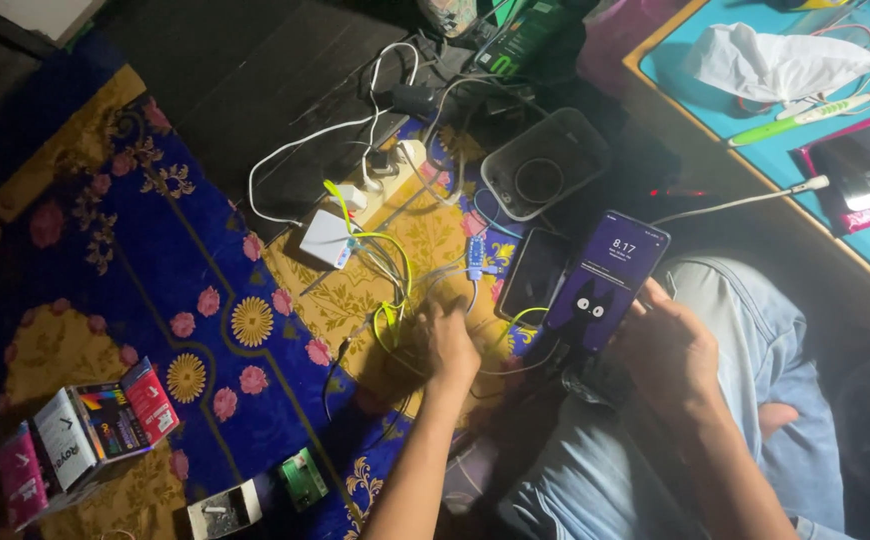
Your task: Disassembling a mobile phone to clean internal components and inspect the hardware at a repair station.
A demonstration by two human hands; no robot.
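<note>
**Head view: snag risk among tangled cables**

Left hand (450, 345) fingers curled into yellow-green cables (387, 300), pinch unclear. Right hand (667, 352) fingers wrapped around lit phone (605, 280). Second, dark phone (533, 272) between. Likely hazard: tugged cable dragging blue board (475, 256) beyond left fingertips.

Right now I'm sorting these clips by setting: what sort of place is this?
Probably a room at home, with the person sitting on the floor: a patterned rug underfoot, a tangle of charger cables, and a phone in the right hand.
</note>
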